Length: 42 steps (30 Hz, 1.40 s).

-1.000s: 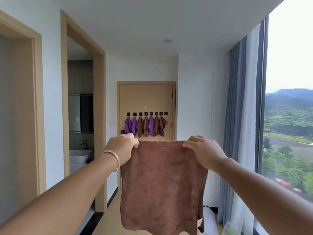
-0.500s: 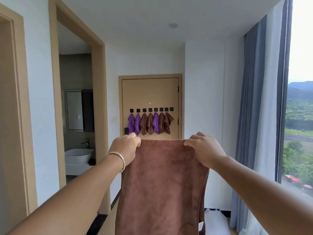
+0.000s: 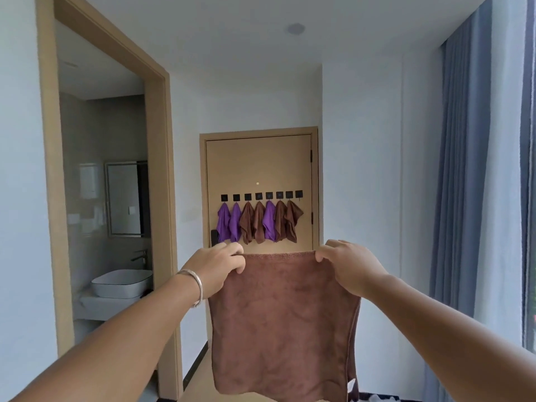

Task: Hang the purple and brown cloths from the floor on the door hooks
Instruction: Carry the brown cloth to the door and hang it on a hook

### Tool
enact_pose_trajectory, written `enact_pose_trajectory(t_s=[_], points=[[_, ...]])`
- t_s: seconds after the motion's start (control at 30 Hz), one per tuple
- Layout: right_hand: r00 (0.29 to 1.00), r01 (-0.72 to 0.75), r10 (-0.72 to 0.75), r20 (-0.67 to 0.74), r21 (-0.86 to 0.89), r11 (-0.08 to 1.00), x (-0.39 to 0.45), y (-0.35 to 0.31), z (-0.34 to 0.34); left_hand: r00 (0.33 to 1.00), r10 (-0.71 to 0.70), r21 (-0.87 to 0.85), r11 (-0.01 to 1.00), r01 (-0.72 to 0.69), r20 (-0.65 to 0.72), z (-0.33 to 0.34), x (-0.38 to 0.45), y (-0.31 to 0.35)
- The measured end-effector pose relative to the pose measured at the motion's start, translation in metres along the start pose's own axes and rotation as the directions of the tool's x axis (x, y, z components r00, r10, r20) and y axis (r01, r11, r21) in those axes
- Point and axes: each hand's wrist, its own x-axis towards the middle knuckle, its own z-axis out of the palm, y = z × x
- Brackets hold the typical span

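Cloth [image 3: 282,323] hung in front, held at its top corners by left hand [image 3: 216,269] and right hand [image 3: 351,268]. Door [image 3: 258,163] stood behind, further down the hall, with a row of hooks [image 3: 261,195] on it and cloths on hooks [image 3: 259,221] below. Bathroom opening [image 3: 104,198] sat left, with sink [image 3: 121,282] inside; curtains [image 3: 475,198] sat right.

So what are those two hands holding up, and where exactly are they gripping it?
A brown cloth, hanging flat. The left hand pinches its top left corner and the right hand its top right corner.
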Motion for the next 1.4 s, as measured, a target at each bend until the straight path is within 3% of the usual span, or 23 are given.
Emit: enact_pose_trajectory(t_s=[0.87, 1.4], points=[[0.99, -0.041, 0.05, 0.132, -0.066, 0.997, 0.256, 0.213, 0.258, 1.0, 0.022, -0.116, 0.993, -0.022, 0.002, 0.292, 0.3, -0.135], [0.987, 0.105, -0.106, 0.122, 0.015, 0.994, 0.429, 0.357, 0.443, 0.994, -0.049, -0.073, 0.996, 0.056, 0.101, 0.448, 0.471, -0.208]])
